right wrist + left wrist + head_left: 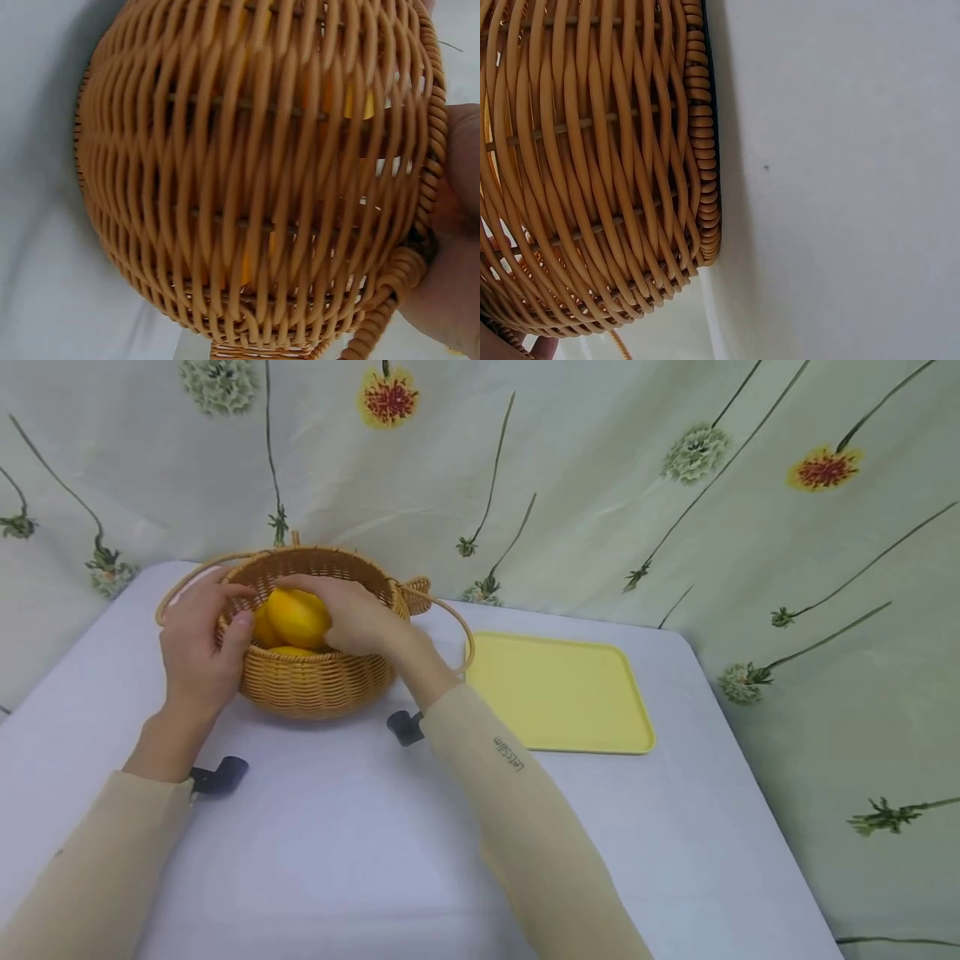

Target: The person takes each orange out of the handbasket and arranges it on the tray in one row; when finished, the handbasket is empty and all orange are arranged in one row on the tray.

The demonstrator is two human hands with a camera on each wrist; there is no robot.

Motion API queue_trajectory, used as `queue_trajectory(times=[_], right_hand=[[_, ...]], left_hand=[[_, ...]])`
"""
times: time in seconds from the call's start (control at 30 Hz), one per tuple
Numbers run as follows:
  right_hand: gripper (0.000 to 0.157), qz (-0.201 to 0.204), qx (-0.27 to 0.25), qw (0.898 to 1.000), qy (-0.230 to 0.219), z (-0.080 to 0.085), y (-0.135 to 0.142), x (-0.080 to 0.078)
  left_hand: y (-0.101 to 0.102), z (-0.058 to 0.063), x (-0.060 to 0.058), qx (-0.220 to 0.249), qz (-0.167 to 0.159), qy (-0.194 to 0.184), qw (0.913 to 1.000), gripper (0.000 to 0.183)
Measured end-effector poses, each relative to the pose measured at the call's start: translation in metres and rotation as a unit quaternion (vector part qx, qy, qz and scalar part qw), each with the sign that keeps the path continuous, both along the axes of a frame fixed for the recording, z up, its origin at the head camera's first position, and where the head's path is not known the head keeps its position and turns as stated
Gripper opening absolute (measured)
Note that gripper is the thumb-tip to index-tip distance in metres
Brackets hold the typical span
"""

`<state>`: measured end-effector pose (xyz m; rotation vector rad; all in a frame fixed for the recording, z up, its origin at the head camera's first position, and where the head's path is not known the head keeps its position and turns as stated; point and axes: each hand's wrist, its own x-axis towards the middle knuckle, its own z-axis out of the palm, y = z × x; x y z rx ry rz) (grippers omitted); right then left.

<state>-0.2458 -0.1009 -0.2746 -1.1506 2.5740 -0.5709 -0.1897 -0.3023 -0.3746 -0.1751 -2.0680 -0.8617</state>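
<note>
A round woven wicker basket (318,685) stands at the table's back left, with several smooth yellow fruits inside. My left hand (198,647) holds the basket's left rim, fingers reaching over it and thumb near the fruit. From above, my right hand (345,610) reaches over the near right rim and grips a yellow fruit (298,618), fingers across its top. Another yellow fruit (291,651) shows low behind the front rim. Basket weave (592,150) fills much of the left wrist view. In the right wrist view, yellow glints through the basket wall (247,165), with part of my hand at the rim.
A flat yellow tray (562,693) lies right of the basket on the white-covered table (337,843). The basket's thin loop handle (467,631) sticks out toward the tray. Behind the table hangs a flower-print cloth (585,510).
</note>
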Motion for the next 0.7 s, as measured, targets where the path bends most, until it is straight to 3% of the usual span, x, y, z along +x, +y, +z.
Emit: queue_trajectory(times=[0.4, 0.7], right_hand=[[0.082, -0.043, 0.064, 0.994, 0.072, -0.008, -0.011, -0.005], [0.079, -0.082, 0.052, 0.994, 0.044, -0.007, -0.011, -0.006]], left_hand=[[-0.001, -0.003, -0.002, 0.004, 0.002, 0.000, 1.0000, 0.059], [-0.001, -0.002, -0.001, 0.001, 0.003, -0.003, 1.0000, 0.056]])
